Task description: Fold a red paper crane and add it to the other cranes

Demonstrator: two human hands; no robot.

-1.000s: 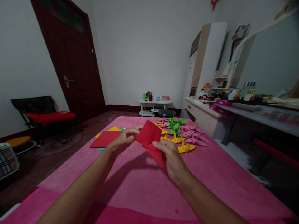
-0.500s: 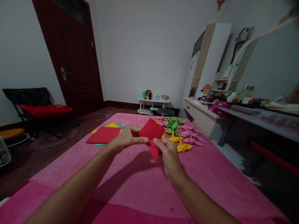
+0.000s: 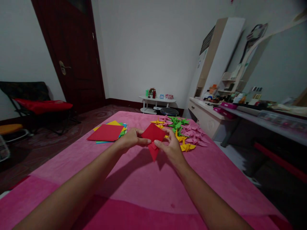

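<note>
A folded red paper (image 3: 153, 137) is held up over the pink-covered table (image 3: 134, 188), between both hands. My left hand (image 3: 130, 139) pinches its left side with thumb and fingers. My right hand (image 3: 170, 147) grips its right side, fingers curled around the upper edge and thumb near the middle fold. The paper's lower point hangs down between the hands.
A stack of flat coloured sheets, red on top (image 3: 106, 132), lies at the left. Folded paper cranes, yellow (image 3: 185, 147), green (image 3: 177, 123) and pink (image 3: 194, 134), lie at the right. A desk (image 3: 211, 119), a chair with a red cushion (image 3: 40, 105) and a dark door (image 3: 72, 54) stand around.
Both hands have drawn closer together on the red paper, and it is folded smaller. The view has tipped up slightly, so hands and paper sit a little lower and farther out.
</note>
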